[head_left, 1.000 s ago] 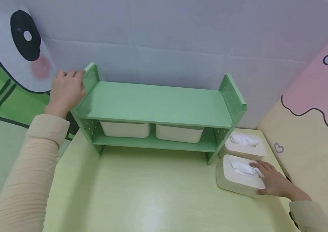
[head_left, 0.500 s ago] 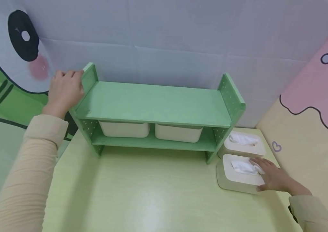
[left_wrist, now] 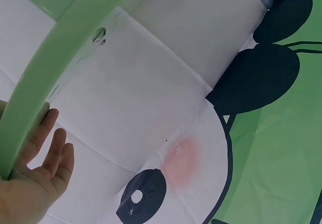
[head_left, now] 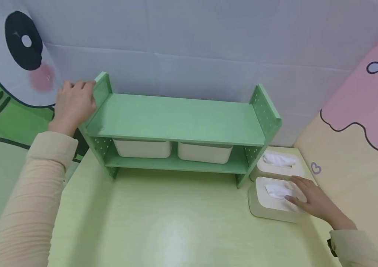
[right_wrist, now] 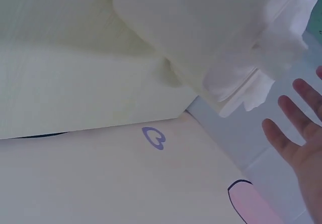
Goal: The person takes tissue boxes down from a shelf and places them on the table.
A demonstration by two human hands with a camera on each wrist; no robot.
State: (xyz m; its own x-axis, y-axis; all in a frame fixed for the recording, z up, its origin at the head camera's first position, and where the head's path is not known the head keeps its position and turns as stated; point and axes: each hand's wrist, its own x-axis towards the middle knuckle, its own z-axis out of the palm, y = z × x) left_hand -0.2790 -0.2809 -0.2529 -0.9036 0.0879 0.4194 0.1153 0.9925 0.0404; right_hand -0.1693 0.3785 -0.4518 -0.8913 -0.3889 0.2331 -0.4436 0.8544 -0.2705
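My left hand (head_left: 75, 105) holds the upper left side panel of a green tabletop shelf (head_left: 182, 118). In the left wrist view the panel edge (left_wrist: 55, 58) runs between the thumb side and the fingers (left_wrist: 65, 163), which are only loosely bent. Over the right part of the nearer cream tissue box (head_left: 270, 211), my right hand (head_left: 316, 202) hovers with its fingers spread. A white tissue (head_left: 277, 191) sticks out of the box top. From the right wrist, that hand (right_wrist: 304, 148) shows relaxed fingers apart from the box (right_wrist: 176, 17), holding nothing.
Behind it stands a second tissue box (head_left: 280, 165), close to the shelf's right leg. Two white bins (head_left: 143, 149) sit side by side on the lower shelf. All stand on a pale yellow table (head_left: 162, 215), with printed cloth walls (head_left: 189, 55) at the back and sides.
My right hand has pulled its fingertips back from the tissue and lifted slightly, its thumb now over the box top. The left hand stays on the shelf panel; the view shifts slightly.
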